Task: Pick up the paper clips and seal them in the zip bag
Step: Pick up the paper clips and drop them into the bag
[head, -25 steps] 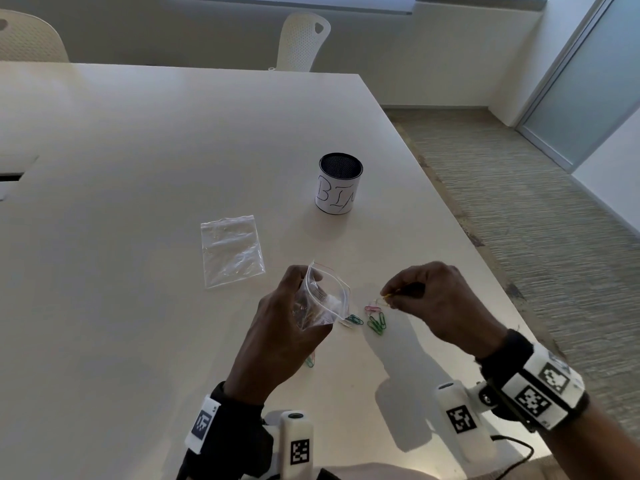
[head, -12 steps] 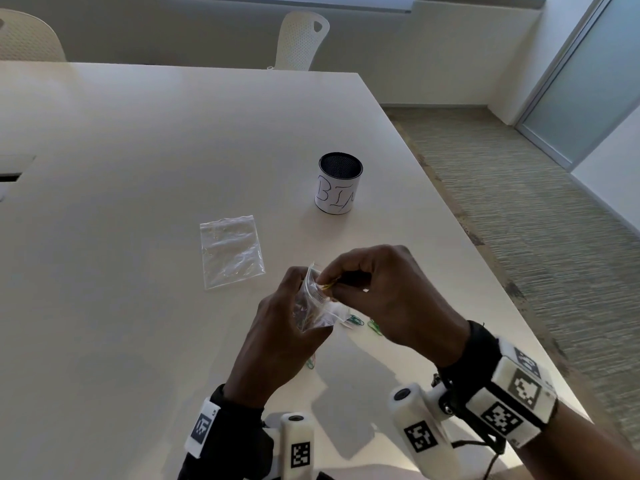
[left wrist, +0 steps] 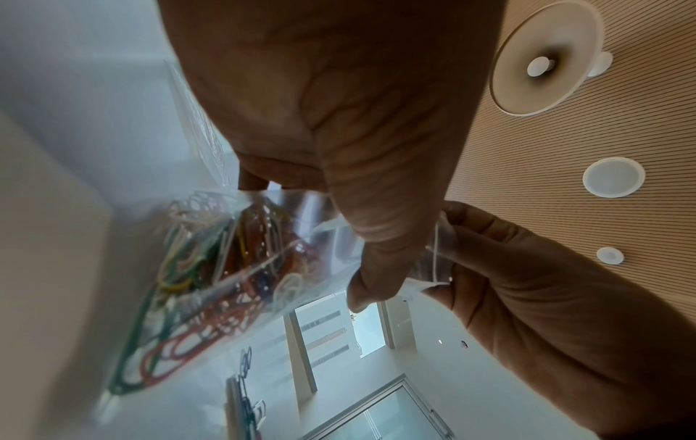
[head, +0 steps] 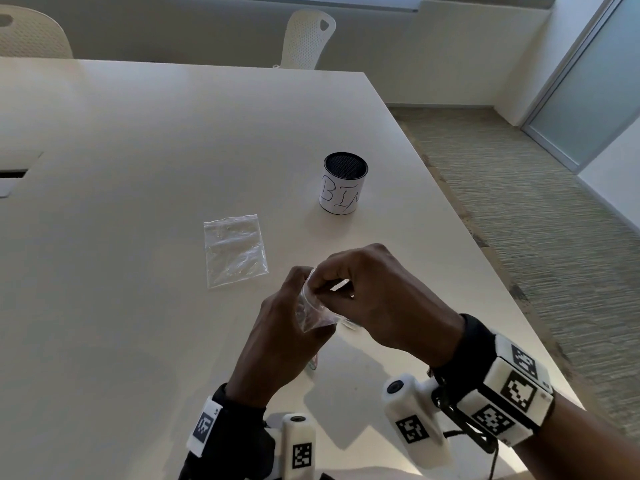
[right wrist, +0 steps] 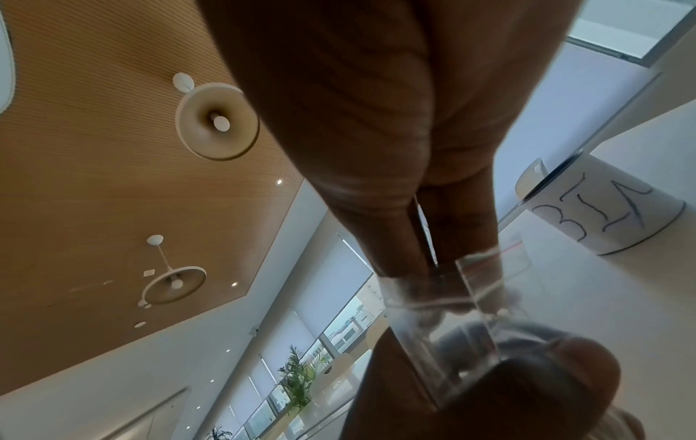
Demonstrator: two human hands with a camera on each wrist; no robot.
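My left hand (head: pixel 301 289) holds a small clear zip bag (head: pixel 313 313) upright just above the table, thumb (left wrist: pixel 361 294) on its near wall. Several coloured paper clips (left wrist: pixel 211 268) lie inside it. My right hand (head: pixel 322 282) is over the bag's mouth. Its thumb and forefinger are pinched together with the tips inside the opening (right wrist: pixel 425 262), and only a thin sliver of the paper clip between them shows. Loose clips (head: pixel 349 323) lie on the table under my right hand. Another clip (head: pixel 313 363) peeks out below my left palm.
A second, empty zip bag (head: pixel 235 251) lies flat to the left of my hands. A black mesh cup labelled BIN (head: pixel 343 183) stands farther back. The table's right edge (head: pixel 460 216) runs close beside my right wrist. A white chair (head: pixel 308 39) stands beyond the far edge.
My right hand carried a yellow clip from the loose pile leftwards to the bag and pushed its fingertips into the mouth. The left hand kept the bag in place.
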